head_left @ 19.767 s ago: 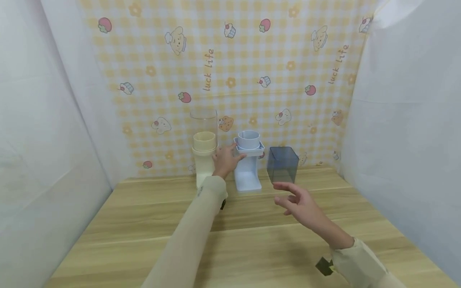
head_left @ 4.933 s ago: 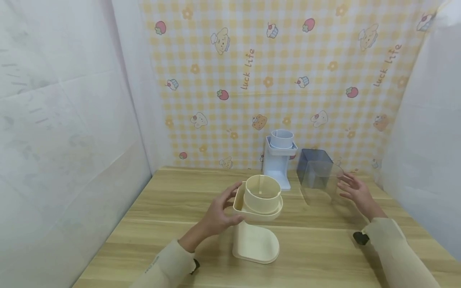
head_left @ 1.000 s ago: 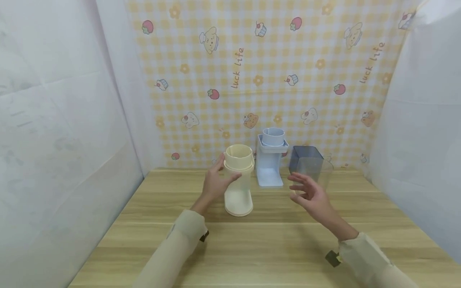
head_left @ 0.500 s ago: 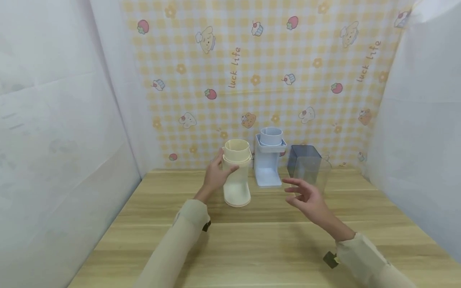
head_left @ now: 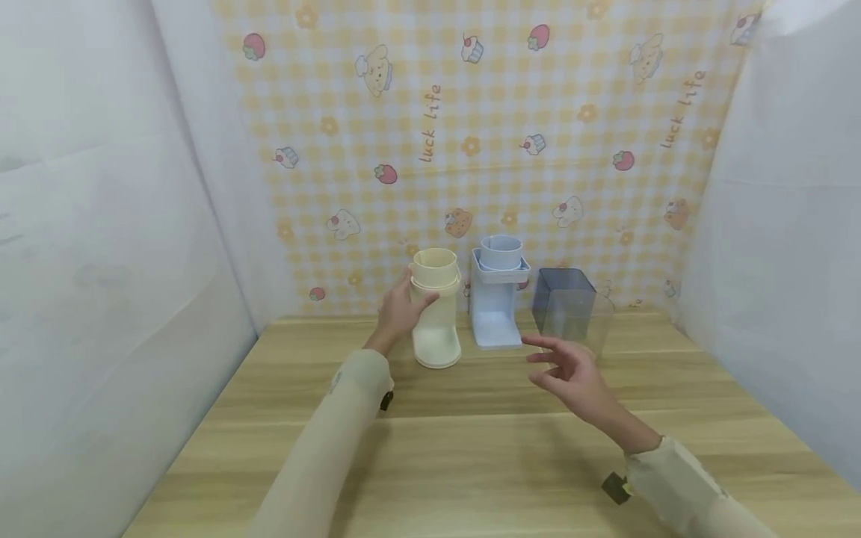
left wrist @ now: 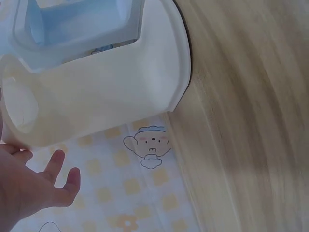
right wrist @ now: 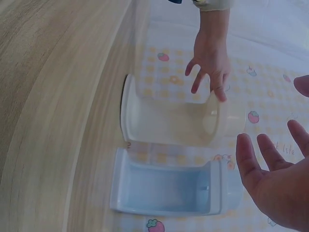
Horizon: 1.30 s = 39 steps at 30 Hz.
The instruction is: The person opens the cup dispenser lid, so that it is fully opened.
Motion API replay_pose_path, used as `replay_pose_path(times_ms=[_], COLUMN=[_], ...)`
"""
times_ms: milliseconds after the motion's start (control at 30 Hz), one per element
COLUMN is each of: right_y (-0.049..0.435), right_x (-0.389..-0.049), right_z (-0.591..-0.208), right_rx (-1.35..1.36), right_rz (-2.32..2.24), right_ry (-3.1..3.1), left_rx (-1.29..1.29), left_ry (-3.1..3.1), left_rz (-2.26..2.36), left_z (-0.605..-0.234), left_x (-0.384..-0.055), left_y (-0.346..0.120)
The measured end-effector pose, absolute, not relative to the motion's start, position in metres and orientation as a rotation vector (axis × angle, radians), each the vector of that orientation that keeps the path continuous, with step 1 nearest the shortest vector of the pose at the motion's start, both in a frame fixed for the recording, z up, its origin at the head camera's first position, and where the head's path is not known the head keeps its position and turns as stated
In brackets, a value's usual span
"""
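A cream dispenser stand point(head_left: 437, 329), with a round collar on top and a rounded foot, stands upright on the wooden table. My left hand point(head_left: 398, 310) grips it just below the collar, thumb across the front; its other fingers are partly hidden in the head view. In the left wrist view, the loose fingers of this hand point(left wrist: 29, 186) show beside the stand's top. My right hand point(head_left: 572, 377) hovers over the table with fingers spread and holds nothing. Behind it, a clear plastic cover point(head_left: 603, 329) stands in front of a dark translucent box point(head_left: 563, 284).
Close to the right of the cream stand is a pale blue stand point(head_left: 496, 317) with a square top tray and round collar. A yellow checked cloth point(head_left: 430, 202) hangs behind the table point(head_left: 457, 463); white sheets border both sides.
The clear cover, in my right hand about five seconds ago, now stands by the dark box. My left hand has moved the cream stand back towards the cloth, beside the blue one.
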State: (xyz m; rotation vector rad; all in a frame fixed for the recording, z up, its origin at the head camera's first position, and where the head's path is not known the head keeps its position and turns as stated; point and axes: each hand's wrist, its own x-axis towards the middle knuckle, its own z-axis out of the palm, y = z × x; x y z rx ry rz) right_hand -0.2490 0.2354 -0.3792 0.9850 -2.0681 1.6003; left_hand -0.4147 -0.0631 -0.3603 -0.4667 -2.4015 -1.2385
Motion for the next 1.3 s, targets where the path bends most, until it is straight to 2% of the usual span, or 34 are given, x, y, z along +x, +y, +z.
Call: replay_pose_path(times_ms=[533, 933, 1300], right_y=[0.232, 0.217, 0.215], right_x=[-0.24, -0.242, -0.25], right_z=[-0.383, -0.374, -0.375], right_rx=[0.934, 0.909, 0.768], right_rz=[1.621, 1.611, 1.424], right_ry=[-2.109, -2.142, -2.265], left_rx=[-0.363, -0.423, -0.293], left_ry=[-2.494, -2.421, -2.448], left_rz=[-1.176, -1.328, -1.277], left_z=[-0.366, -0.364, -0.372], left_x=[-0.431, -0.436, -0.415], left_y=[-0.069, -0.078, -0.079])
